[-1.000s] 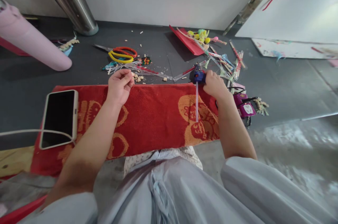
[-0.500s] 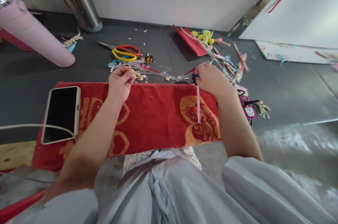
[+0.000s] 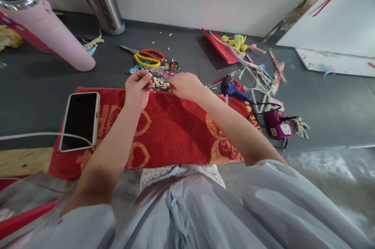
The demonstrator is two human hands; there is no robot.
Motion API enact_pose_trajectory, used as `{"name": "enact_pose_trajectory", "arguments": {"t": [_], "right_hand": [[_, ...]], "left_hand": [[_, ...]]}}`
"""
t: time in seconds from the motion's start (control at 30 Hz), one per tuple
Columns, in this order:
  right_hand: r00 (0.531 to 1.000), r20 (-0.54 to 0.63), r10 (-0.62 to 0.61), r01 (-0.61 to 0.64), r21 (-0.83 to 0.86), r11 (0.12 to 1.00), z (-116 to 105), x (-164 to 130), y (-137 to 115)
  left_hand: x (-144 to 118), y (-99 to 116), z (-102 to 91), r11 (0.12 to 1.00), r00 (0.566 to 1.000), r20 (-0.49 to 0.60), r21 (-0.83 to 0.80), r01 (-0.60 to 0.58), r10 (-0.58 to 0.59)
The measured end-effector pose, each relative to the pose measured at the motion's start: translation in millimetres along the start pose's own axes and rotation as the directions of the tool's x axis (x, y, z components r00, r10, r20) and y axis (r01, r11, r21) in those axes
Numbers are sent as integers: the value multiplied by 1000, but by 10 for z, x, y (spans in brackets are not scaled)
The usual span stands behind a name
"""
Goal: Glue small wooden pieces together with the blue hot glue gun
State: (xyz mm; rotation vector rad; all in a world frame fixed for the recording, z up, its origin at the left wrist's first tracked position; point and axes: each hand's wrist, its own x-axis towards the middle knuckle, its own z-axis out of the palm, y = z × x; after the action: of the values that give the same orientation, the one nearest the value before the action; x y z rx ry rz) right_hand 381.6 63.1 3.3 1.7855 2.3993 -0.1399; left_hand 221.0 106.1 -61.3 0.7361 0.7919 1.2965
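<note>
My left hand (image 3: 137,89) is closed in a pinch at the left of a small heap of short pale pieces (image 3: 159,83). What sits between its fingertips is too small to name. At the heap's right side is my right hand (image 3: 187,86), knuckles up and fingers curled together; its fingertips are mostly hidden. A blue hot glue gun (image 3: 234,89) lies on the tabletop beyond the right forearm, a clear glue stick showing below it. Behind the heap lie scissors (image 3: 149,58) with orange and yellow handles, on a bundle of thin white strands (image 3: 155,70).
A red towel (image 3: 175,131) covers the front of the dark table (image 3: 331,100). On it rests a phone (image 3: 79,122) with a white cable. A pink bottle (image 3: 61,38) stands left. Red paper (image 3: 219,47), wrapped sticks (image 3: 277,65) and a purple box (image 3: 278,124) lie right.
My right hand has let go of the glue gun and moved left to the heap of pale pieces. The left hand keeps its pinch near the heap. The view has shifted slightly.
</note>
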Motion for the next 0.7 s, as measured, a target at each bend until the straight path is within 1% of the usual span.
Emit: {"name": "enact_pose_trajectory", "arguments": {"t": [0.17, 0.3, 0.5, 0.7], "right_hand": [[1000, 11, 11, -11, -14, 1000, 75, 45, -9], [1000, 16, 11, -10, -31, 999, 118, 56, -29], [999, 29, 17, -16, -34, 999, 130, 79, -37], [1000, 18, 10, -9, -34, 999, 122, 74, -43]], "left_hand": [[5, -40, -29, 999, 999, 26, 10, -34, 34], [-3, -29, -17, 1000, 999, 26, -4, -23, 23], [-22, -3, 15, 1000, 1000, 9, -12, -5, 5], [-21, -8, 13, 1000, 1000, 24, -15, -6, 7]]}}
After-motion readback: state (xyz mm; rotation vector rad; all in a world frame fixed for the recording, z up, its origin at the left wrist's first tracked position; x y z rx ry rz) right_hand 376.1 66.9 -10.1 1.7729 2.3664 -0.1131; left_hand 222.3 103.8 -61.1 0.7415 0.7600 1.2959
